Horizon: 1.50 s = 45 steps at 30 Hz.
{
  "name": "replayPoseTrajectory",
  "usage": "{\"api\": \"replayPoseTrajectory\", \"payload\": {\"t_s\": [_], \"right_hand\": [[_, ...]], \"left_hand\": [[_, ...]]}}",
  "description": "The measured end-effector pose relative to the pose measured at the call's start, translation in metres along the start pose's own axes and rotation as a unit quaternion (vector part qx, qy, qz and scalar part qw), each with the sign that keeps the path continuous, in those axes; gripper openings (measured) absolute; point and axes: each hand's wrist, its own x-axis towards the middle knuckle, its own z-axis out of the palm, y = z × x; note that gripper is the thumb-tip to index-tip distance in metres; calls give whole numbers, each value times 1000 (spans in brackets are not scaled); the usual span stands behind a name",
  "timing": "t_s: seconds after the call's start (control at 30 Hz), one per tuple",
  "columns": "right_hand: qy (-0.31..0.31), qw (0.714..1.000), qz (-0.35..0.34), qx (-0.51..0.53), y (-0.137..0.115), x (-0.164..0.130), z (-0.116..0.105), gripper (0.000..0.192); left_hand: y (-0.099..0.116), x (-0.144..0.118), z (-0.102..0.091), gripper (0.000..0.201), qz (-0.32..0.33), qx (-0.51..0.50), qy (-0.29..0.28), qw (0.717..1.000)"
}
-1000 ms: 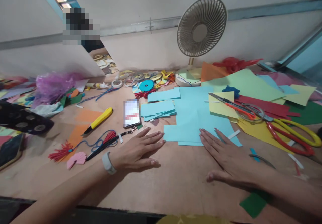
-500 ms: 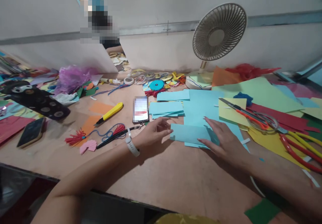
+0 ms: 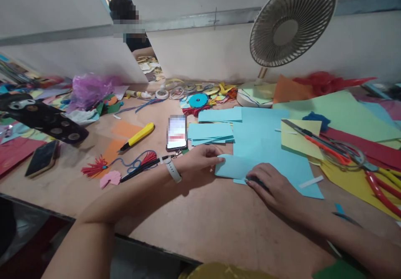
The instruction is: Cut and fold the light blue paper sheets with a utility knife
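Observation:
A light blue piece of paper (image 3: 233, 167) lies low over the table, overlapping a larger light blue sheet (image 3: 261, 128). My left hand (image 3: 208, 158) pinches its left end between thumb and fingers. At the right end, my right hand (image 3: 265, 183) is closed with curled fingers at the paper's lower edge; its fingertips are partly hidden. Behind the left hand lie stacked light blue strips (image 3: 213, 132), with another strip (image 3: 219, 115) farther back. A phone (image 3: 177, 133) with a lit screen is beside the stack.
Scissors (image 3: 326, 145) and red-handled pliers (image 3: 380, 191) rest on coloured paper at right. A yellow cutter knife (image 3: 138, 137), red tassels (image 3: 94, 167), a dark phone (image 3: 41, 158) and a black bottle (image 3: 44, 118) lie left. A fan (image 3: 291, 24) stands behind. Another person (image 3: 138, 41) appears through a wall gap.
My left hand has closed on the paper's left end. My right hand has gone from spread fingers over the paper to curled fingers at its lower edge. The view has shifted slightly.

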Motion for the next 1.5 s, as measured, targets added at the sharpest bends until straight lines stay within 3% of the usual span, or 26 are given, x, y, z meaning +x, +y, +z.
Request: {"api": "replayPoseTrajectory", "payload": {"t_s": [0.2, 0.5, 0.67, 0.87, 1.07, 1.27, 1.4, 1.5], "right_hand": [[12, 998, -32, -48, -9, -10, 0, 14], [7, 998, -46, -45, -14, -9, -5, 19], [7, 997, -52, -59, -17, -7, -5, 20], [3, 997, -30, -71, -17, -6, -3, 29], [15, 997, -47, -67, -15, -6, 0, 29], [37, 993, -59, -91, -11, -7, 3, 27], [46, 981, -69, -174, -15, -9, 1, 26], [50, 967, -76, -239, -19, -12, -1, 27]], "left_hand": [[19, 15, -9, 33, -63, 44, -36, 996], [30, 28, -8, 27, -31, 151, -111, 982], [28, 34, -9, 33, -86, 119, -183, 972], [31, 36, -3, 30, -114, 136, -197, 964], [35, 38, 1, 46, -118, 286, -182, 933], [35, 32, 3, 40, -94, 297, -154, 937], [34, 24, 5, 52, -113, 307, -101, 940], [28, 22, 7, 62, -91, 339, -68, 934]]}}
